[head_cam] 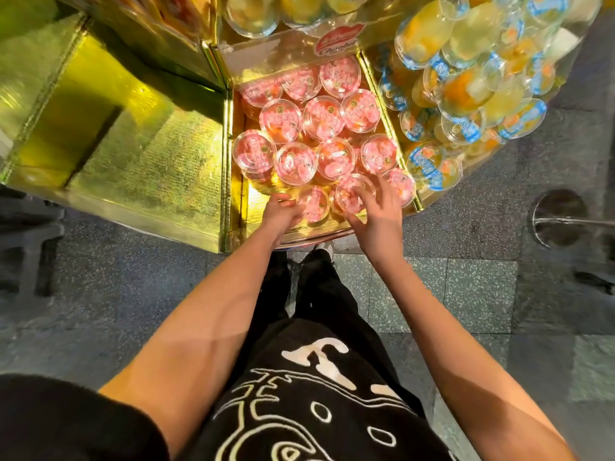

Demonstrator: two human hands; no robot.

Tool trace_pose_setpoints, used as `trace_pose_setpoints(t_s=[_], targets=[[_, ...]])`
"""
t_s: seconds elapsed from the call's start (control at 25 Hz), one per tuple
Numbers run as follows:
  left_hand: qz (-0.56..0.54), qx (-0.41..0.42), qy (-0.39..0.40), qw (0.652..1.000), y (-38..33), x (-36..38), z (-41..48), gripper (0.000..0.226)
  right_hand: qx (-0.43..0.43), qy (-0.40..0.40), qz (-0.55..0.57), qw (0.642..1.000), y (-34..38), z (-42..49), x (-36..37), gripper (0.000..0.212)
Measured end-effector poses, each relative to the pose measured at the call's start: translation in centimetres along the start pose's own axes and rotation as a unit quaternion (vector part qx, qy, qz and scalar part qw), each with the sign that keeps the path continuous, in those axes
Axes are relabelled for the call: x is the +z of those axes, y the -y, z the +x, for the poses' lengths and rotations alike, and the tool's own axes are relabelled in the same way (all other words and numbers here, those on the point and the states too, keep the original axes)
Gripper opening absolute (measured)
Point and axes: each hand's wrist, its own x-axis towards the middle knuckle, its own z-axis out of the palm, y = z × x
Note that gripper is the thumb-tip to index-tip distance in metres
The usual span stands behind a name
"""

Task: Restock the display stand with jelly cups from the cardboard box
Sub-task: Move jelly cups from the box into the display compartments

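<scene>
The step in hand is setting cups into the front row of the display stand (229, 144); both hands are down in its middle gold compartment. The left hand (279, 212) has its fingers curled against the near side of the left jelly cup (314, 204), thumb stretched along the cup's far-left edge, so it appears to grip it. The right hand (377, 211) arches over the right jelly cup (351, 194), fingers splayed and bent across the lid and thumb under the near edge. This looks like a loose hold on a cup that sits slightly tilted. The two cups are just beside each other between the hands, right at the compartment's front lip.

Beyond the fingertips, pink-lidded jelly cups (322, 118) fill the compartment in packed rows, and one more pink cup (401, 186) lies just right of the right hand. Further right stands a heap of blue-lidded cups (462, 128); left of the left hand is another gold compartment (133, 144).

The cardboard box is not in view, so the supply cannot be judged. The compartment looks close to full, with room only at the near-left corner. The next move calls for levelling the tilted cup, seating both flat against the row behind, and letting go without nudging the neighbours over the front lip.
</scene>
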Motion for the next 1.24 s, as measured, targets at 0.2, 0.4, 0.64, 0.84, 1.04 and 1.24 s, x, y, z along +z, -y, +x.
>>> trace_pose_setpoints(t_s=[0.2, 0.4, 0.64, 0.84, 1.04, 1.24], targets=[[0.124, 0.022, -0.076, 0.989, 0.0, 0.7, 0.7, 0.029, -0.020, 0.012, 0.010, 1.000, -1.1, 0.3, -0.2, 0.046], [0.014, 0.002, -0.061, 0.998, 0.3, 0.7, 0.6, 0.031, -0.052, 0.024, 0.017, 0.998, -2.0, 0.8, -0.8, 0.048], [0.006, 0.006, -0.066, 0.998, 0.1, 1.7, 0.0, 0.030, -0.089, 0.023, 0.012, 0.996, -3.5, 1.0, -1.3, 0.052], [0.000, -0.023, -0.084, 0.996, 0.3, 1.6, 0.1, 0.028, -0.100, 0.038, -0.004, 0.994, -3.5, 1.3, -1.4, 0.049], [0.201, 0.058, -0.104, 0.972, 1.0, 2.1, -2.0, 0.037, -0.068, 0.082, -0.011, 0.994, -2.8, 1.6, -1.8, 0.050], [0.244, 0.094, -0.183, 0.948, 0.5, 3.2, -2.9, 0.033, -0.072, 0.100, -0.019, 0.992, -2.9, 1.8, -2.2, 0.050]])
